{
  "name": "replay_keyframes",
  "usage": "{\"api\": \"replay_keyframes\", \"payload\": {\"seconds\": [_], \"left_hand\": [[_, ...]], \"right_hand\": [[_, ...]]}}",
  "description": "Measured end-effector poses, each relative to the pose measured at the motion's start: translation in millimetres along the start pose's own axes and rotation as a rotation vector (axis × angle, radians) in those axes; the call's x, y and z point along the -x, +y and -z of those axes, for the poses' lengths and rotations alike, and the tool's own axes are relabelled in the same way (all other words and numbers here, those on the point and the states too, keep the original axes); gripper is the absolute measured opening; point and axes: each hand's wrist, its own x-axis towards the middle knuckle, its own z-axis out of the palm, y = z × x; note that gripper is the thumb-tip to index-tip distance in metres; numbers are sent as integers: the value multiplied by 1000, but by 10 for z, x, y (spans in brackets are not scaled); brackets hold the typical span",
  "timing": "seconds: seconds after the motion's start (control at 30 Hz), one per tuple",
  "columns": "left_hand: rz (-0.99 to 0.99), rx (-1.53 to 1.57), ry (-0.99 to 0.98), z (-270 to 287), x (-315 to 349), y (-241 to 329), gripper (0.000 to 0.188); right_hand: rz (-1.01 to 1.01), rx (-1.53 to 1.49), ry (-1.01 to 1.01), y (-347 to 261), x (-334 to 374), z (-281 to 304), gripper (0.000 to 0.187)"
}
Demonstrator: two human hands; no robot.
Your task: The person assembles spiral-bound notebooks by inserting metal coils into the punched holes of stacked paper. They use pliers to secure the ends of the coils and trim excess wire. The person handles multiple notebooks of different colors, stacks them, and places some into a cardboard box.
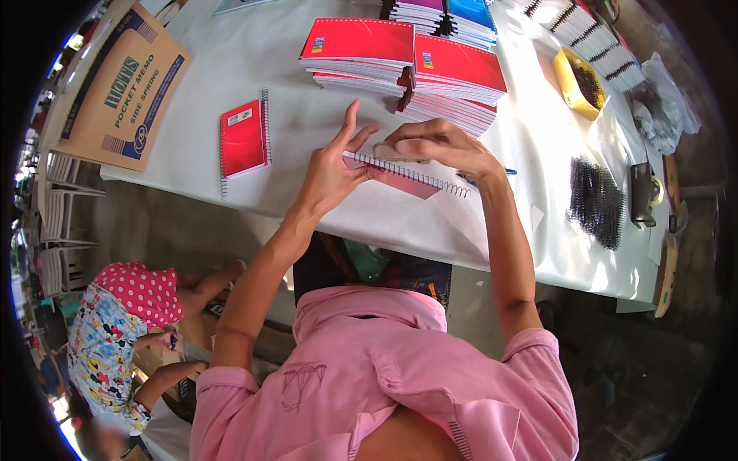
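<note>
My left hand point(338, 165) grips one end of a small notebook point(411, 185) with a reddish cover, its index finger raised. Along the notebook's upper edge runs a wire coil point(455, 189), whose loose end sticks out past the right corner. My right hand point(446, 147) is closed round a greyish-brown piece point(384, 152) held against the coil; I cannot tell what it is. Left of my hands lies a red spiral notebook point(244, 138) with a second coil along its right side. A blue pen-like thing point(509, 172) shows partly behind my right wrist.
Stacks of red notebooks point(361, 42) stand beyond my hands, with purple and blue ones behind. On the right are a yellow tray point(570, 96) of dark bits, a pile of black coils point(596, 201) and a tape dispenser point(643, 196). A cardboard box point(127, 88) stands left; another person point(115, 338) is lower left.
</note>
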Motion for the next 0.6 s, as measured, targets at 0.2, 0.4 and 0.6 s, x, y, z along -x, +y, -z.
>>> {"api": "replay_keyframes", "payload": {"seconds": [0.2, 0.4, 0.6], "left_hand": [[55, 34, -3, -3, -16, -53, 111], [69, 223, -191, 114, -20, -365, 88], [55, 272, -324, 136, -24, -213, 74]], "right_hand": [[-54, 104, 15, -123, -47, -95, 46], [-26, 145, 146, -18, 272, 35, 52], [-332, 581, 467, 212, 1296, 609, 49]]}}
